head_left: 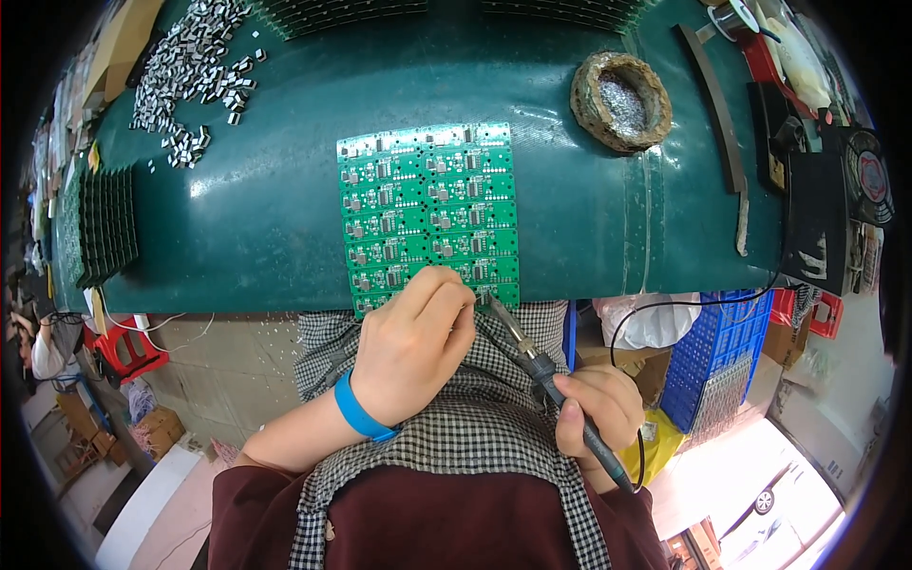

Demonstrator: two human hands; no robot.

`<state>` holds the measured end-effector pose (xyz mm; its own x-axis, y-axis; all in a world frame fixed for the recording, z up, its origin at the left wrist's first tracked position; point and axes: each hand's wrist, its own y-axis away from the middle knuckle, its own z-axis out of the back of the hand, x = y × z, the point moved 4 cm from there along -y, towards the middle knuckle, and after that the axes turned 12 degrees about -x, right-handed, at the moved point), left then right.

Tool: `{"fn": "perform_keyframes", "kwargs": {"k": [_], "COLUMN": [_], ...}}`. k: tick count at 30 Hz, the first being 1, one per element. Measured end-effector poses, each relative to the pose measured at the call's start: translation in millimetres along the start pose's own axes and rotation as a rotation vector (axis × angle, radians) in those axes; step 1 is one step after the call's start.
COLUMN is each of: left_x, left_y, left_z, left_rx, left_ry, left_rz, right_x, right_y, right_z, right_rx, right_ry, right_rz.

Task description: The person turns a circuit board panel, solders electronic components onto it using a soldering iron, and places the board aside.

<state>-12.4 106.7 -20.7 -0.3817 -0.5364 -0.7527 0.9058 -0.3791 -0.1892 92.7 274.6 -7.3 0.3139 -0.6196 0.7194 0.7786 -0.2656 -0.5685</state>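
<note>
A green panel of joined circuit boards lies flat at the table's near edge, with chips and small silvery parts in repeating rows. Over its lower edge is my left hand, a blue band round the wrist. Its thumb and fingers are closed in a pinch near the panel; whatever they hold is hidden. My right hand grips a soldering iron by its dark handle. The iron slants up and left, its tip by the lower right of the panel, close to my left fingertips. Whether the tip touches cannot be made out.
Small metal parts lie heaped at the far left. A rough round pot holds silvery bits at right. Board stacks stand at left and along the back. At right are a dark box with a dial and the iron's cable.
</note>
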Motion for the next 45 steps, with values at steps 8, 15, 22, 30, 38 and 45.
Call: {"fn": "perform_keyframes", "kwargs": {"k": [8,15,22,30,38,45], "left_x": [1,2,31,71,65,75], "left_y": [0,-2,6,-40,-82,-82], "left_z": [-2,-3,32,131,53,50], "left_rx": [-0.023,0.046,0.09,-0.714,-0.373,-0.348], "left_ry": [0.004,0.045,0.607,-0.285,-0.097,-0.092], "left_rz": [-0.05,-0.009,0.447,0.043,0.042,0.118], "right_x": [1,5,10,7,-1,-8], "right_y": [4,8,6,-33,-82,-89], "right_z": [1,4,12,-26,-79,-100], "right_rx": [0.004,0.026,-0.115,-0.09,-0.054,-0.003], "right_ry": [-0.013,0.003,0.067,0.014,-0.002,0.004], "right_rz": [0.023,0.018,0.008,-0.028,-0.065,-0.122]}}
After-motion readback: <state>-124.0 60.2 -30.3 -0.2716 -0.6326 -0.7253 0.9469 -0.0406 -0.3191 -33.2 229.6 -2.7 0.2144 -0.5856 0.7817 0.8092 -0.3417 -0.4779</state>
